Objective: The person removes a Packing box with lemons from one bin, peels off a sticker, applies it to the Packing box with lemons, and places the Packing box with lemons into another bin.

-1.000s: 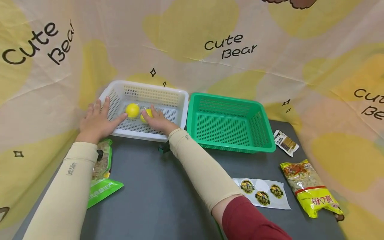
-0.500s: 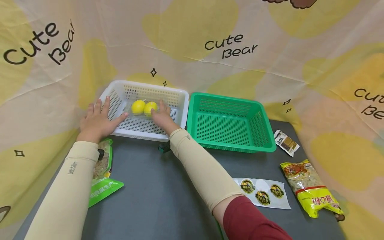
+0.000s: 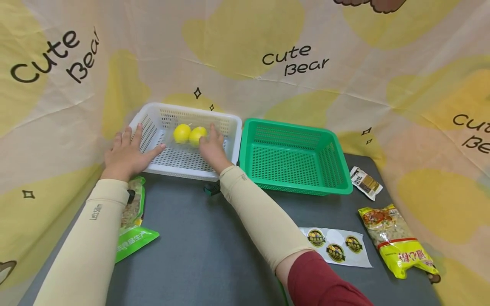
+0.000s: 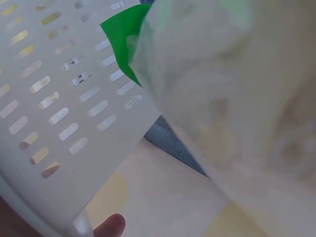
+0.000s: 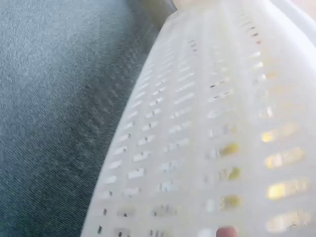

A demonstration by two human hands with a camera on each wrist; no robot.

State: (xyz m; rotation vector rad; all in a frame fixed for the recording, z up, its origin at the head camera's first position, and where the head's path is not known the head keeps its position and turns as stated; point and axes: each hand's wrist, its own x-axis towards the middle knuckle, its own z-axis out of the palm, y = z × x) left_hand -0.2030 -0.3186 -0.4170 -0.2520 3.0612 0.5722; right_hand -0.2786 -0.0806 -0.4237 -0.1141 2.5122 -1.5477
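A white slotted basket (image 3: 178, 171) stands at the back left in the head view. My left hand (image 3: 126, 157) rests on its left rim, fingers spread and fairly straight; one fingertip (image 4: 112, 225) shows below the rim in the left wrist view. Inside the basket are two round yellow fruits (image 3: 182, 133), like lemons, with what looks like clear plastic around them. Reaching in over the front rim, my right hand (image 3: 214, 149) is at their right side, its thumb against the nearer fruit. It seems to pinch the clear wrapping, though its fingertips are partly hidden.
A green basket (image 3: 294, 189) stands right beside the white one. On the grey table (image 3: 191, 250) lie a green-edged bag (image 3: 135, 242), a sticker sheet (image 3: 346, 257), a yellow pasta bag (image 3: 398, 240) and a small sachet (image 3: 365, 182). Printed cloth (image 3: 245, 42) hangs behind.
The two yellow fruits have shifted right and towards the back of the white basket, along with my right hand. My left hand has stayed on the rim.
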